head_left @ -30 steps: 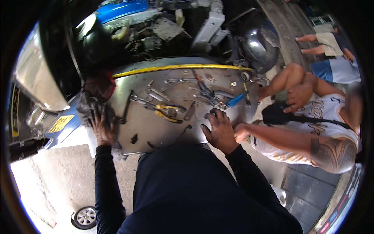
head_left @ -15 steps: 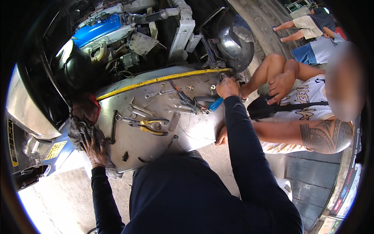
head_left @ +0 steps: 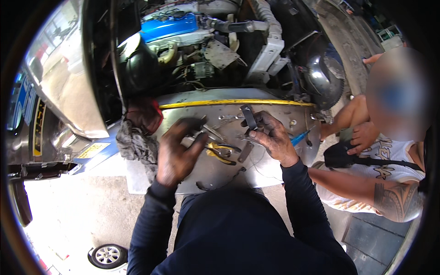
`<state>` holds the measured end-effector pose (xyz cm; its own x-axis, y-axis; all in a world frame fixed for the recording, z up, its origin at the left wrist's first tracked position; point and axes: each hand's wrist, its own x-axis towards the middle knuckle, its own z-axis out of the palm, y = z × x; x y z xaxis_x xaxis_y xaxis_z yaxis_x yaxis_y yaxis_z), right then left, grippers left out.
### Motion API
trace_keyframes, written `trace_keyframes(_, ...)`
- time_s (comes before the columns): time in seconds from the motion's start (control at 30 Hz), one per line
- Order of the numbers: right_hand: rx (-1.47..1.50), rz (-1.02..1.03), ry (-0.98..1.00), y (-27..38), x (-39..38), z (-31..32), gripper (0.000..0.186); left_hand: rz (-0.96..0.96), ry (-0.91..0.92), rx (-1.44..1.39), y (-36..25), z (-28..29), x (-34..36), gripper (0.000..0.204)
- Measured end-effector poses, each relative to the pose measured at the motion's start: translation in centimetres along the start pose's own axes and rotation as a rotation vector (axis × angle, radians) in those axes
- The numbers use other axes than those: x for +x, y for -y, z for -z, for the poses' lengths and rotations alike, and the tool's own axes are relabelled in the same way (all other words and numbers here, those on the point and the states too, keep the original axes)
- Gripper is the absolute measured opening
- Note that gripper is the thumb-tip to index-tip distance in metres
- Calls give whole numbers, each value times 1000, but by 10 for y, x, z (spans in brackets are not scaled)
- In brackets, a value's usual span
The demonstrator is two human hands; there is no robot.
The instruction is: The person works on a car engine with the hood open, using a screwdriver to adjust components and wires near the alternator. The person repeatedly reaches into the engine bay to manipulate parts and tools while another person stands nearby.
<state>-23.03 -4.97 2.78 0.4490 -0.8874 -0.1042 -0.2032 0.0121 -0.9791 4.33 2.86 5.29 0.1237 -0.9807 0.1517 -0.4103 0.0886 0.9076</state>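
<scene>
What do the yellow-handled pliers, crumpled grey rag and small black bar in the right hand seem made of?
Yellow-handled pliers: probably dull metal; bright yellow handles suggest plastic. Crumpled grey rag: matte fabric, by its folds. Small black bar: painted metal or plastic; its smooth dark face fits either.

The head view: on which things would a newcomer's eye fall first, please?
Probably the bright blue cover, at the top, left of centre, among engine parts. Next, the yellow strip running across the metal panel. Then, near the middle, the right hand, holding a small dark bar.
</scene>
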Motion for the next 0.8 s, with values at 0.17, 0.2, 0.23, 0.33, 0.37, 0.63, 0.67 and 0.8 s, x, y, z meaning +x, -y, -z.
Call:
trace_keyframes(0.17,-240,175,132,10,33,-14,49,-8,174,59,-25,-7,61,34)
trace_keyframes(0.2,-270,163,130,11,39,-13,49,9,207,54,-23,-7,69,33)
trace_keyframes(0.23,-312,155,128,11,45,-12,51,15,239,55,-20,-7,75,32)
trace_keyframes(0.33,-379,227,160,5,66,-11,54,139,249,25,-6,-10,88,28)
trace_keyframes(0.37,-358,251,176,2,74,-11,56,198,238,12,1,-12,93,27)
trace_keyframes(0.63,618,-299,342,-27,154,-18,49,-49,-34,374,77,-47,116,15)
trace_keyframes(0.67,665,-515,318,-30,167,-23,46,-96,-75,405,90,-52,122,18)
trace_keyframes(0.8,772,-675,474,-54,236,-19,27,-138,-135,611,139,-66,163,19)
